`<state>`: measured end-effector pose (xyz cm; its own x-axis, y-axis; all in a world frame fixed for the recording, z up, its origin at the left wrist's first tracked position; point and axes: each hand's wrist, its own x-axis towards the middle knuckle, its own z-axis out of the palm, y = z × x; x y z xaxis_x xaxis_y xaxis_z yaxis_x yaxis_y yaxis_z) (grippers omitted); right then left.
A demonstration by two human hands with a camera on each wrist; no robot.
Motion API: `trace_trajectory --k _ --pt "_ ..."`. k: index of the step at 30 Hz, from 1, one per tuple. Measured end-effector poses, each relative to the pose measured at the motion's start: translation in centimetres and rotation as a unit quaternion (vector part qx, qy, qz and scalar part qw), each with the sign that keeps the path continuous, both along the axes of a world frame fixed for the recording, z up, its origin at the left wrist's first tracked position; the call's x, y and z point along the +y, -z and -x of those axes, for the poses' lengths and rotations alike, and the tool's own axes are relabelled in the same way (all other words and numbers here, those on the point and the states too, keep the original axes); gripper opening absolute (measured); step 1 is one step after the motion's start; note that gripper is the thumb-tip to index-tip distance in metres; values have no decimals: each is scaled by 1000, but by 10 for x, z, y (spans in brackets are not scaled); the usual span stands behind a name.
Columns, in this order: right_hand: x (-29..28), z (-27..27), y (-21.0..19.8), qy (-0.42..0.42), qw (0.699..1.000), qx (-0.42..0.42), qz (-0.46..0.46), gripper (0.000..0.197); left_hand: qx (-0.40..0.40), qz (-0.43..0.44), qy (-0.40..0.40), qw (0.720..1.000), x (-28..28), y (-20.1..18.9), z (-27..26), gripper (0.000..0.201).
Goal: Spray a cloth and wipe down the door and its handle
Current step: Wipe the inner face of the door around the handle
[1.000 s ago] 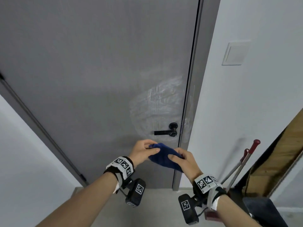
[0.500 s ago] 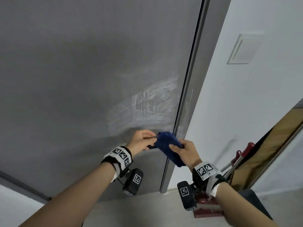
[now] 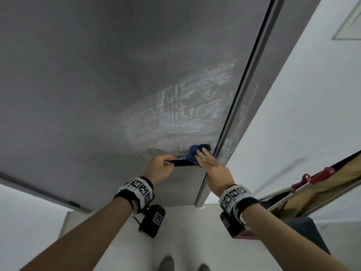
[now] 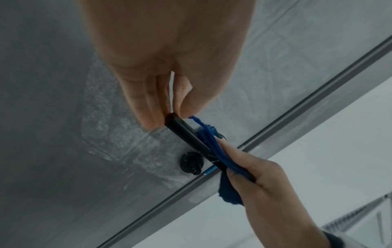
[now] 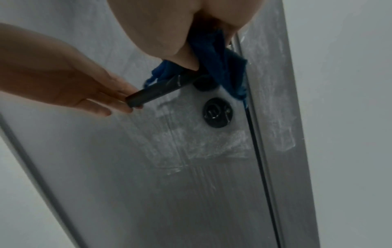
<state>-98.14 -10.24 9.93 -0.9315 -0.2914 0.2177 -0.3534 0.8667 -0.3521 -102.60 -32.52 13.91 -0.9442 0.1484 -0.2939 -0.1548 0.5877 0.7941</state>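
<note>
The left hand [image 4: 161, 94] pinches the handle [image 4: 188, 135] tip; the right hand [image 4: 265, 181] grips the cloth [image 4: 214, 149] around its pivot end. Wiping should run tipward, wrapped snugly.

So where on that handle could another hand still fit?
Only the bare middle of the black handle, between the left hand pinching its tip and the blue cloth. Near the pivot it is crowded: the right hand wraps the cloth there.

Open door panel [image 3: 97, 85] spreads wide to the left and above; the handle [image 4: 186, 134] juts out, boxed in by both hands, with the lock knob [image 5: 217, 113] below and the frame [image 3: 250, 90] tight on the right.
</note>
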Motion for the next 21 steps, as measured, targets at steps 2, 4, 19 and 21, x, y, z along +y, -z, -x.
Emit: trace_trajectory --k 2,4,19,21 --pt "-10 -4 2 10 1000 18 6 79 -22 -21 -28 999 -1 2 2 26" --pt "-24 -7 7 0 999 37 4 81 -47 -65 -61 995 -2 1 4 25" --pt "-4 -9 6 -6 999 14 -40 54 -60 -61 2 996 1 -2 4 24" --pt "12 -10 11 12 999 42 -6 61 -16 -8 47 999 9 1 5 25"
